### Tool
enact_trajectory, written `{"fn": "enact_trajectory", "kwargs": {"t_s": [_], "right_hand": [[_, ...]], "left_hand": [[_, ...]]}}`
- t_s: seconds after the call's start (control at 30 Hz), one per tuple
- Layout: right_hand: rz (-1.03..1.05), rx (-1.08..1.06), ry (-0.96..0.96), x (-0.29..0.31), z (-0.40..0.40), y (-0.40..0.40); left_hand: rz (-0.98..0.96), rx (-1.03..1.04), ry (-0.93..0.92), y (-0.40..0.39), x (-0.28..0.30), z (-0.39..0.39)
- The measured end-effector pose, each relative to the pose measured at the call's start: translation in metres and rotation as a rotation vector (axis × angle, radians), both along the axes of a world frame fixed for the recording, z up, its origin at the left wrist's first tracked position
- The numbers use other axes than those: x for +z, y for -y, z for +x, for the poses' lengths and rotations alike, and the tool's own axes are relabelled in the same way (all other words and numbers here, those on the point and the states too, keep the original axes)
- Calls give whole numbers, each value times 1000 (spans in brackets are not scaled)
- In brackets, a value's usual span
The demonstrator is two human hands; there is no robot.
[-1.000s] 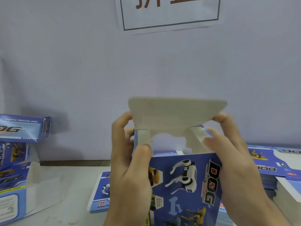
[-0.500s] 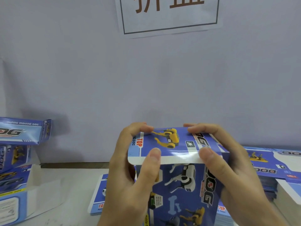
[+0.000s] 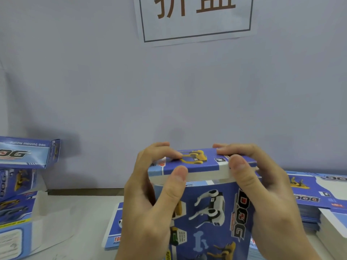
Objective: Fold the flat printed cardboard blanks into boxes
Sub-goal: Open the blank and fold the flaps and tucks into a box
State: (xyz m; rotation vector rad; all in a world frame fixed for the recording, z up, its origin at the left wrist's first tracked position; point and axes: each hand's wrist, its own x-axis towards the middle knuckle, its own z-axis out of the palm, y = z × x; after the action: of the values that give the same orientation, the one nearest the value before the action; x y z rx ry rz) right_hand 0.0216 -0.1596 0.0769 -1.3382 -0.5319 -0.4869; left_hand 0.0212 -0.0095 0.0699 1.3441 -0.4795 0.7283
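Both hands grip the blue printed box at lower centre of the frame: the left hand and right hand each curl fingers over its top flap, thumbs pressing the flap's white front edge. Flat blanks are stacked at lower right, folded boxes at left on the tabletop.

Head view — forward, downward, close-up

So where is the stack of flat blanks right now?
In the head view, the stack of flat blanks lies on the table at the right, just behind the right hand that grips the box.
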Motion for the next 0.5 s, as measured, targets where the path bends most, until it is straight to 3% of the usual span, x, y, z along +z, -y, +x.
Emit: {"fn": "enact_trajectory", "kwargs": {"t_s": [0.23,0.5], "right_hand": [[132,126,-134,-4,5,12],[101,141,-193,1,7,19]], "left_hand": [[47,-198,-47,-11,2,0],[288,-130,45,-14,6,4]]}}
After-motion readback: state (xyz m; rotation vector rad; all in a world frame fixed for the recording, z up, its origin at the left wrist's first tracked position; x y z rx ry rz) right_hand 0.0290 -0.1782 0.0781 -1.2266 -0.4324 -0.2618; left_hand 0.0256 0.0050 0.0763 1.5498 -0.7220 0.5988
